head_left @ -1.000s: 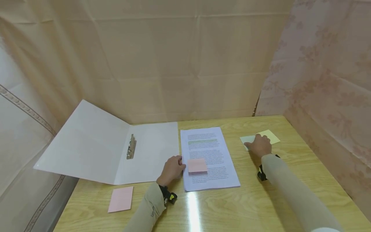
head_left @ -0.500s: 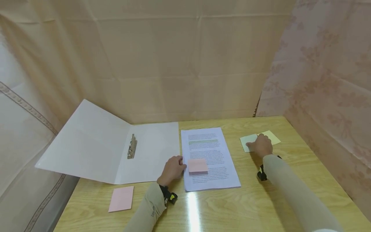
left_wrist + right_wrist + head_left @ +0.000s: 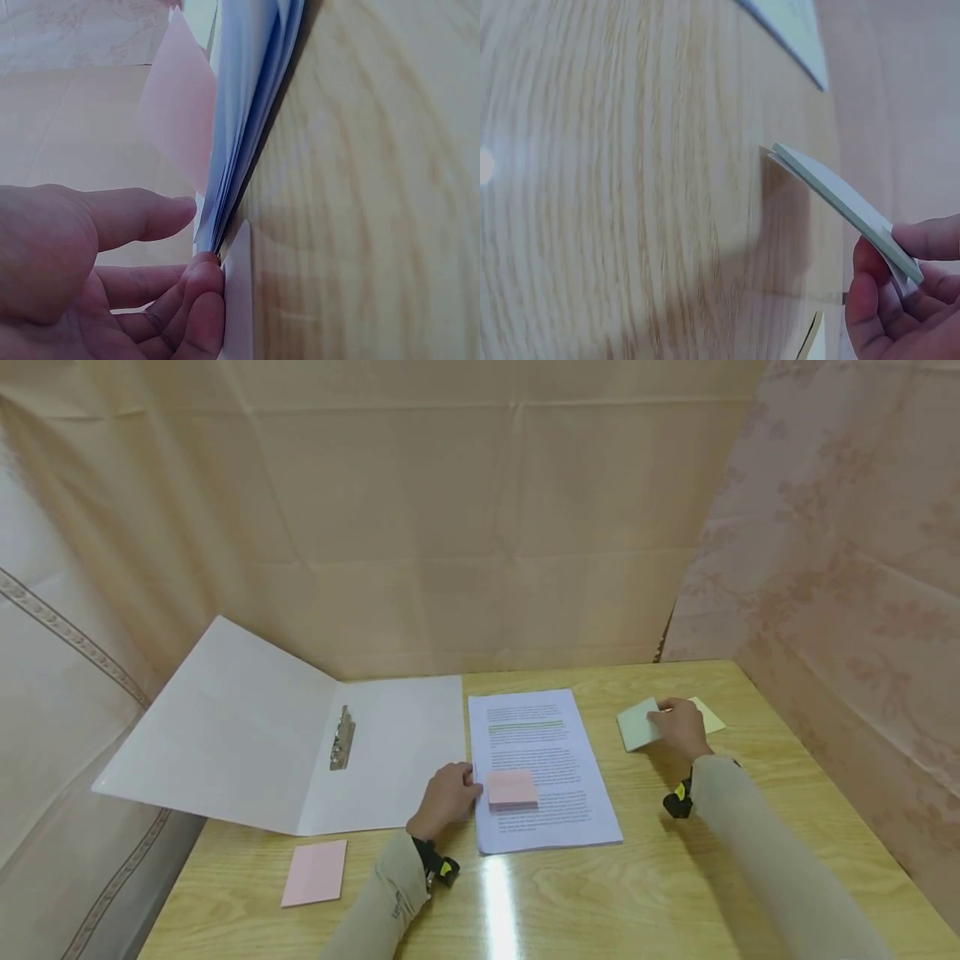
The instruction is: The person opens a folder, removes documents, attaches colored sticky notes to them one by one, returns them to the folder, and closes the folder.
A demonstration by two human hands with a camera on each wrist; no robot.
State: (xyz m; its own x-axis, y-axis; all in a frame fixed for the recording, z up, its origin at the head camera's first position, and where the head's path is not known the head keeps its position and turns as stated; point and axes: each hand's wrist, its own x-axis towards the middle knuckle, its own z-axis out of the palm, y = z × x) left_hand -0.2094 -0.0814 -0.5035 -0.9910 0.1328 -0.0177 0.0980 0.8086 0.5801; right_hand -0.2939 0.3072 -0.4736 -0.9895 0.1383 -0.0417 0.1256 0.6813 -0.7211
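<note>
I observe a wooden table [image 3: 600, 902] set against a tan curtain [image 3: 480, 527]. At the person's left lies an open white folder [image 3: 405, 768], its left cover slanting upward, a metal clip [image 3: 342, 739] fixed near the fold. Just beside it is a stack of paper [image 3: 542, 735], printed, with a green-marked line and a pink pad [image 3: 512, 788] resting on its lower half. A second pink pad [image 3: 315, 872] lies in front of the folder. A yellow pad [image 3: 708, 716] lies just beyond the right hand [image 3: 678, 727], which hides part of it; the paper stands between the two hands.

The green pad [image 3: 639, 724] is at the right of the paper, well apart from it. Thumb and fingers pinch its right side. It is near square and tilted: the gripped side is raised, the opposite edge pointing left and down towards the table; contact there cannot be confirmed.

The left hand [image 3: 445, 800] is loosely bent, thumb apart from fingers, fingertips touching the paper's left edge.
</note>
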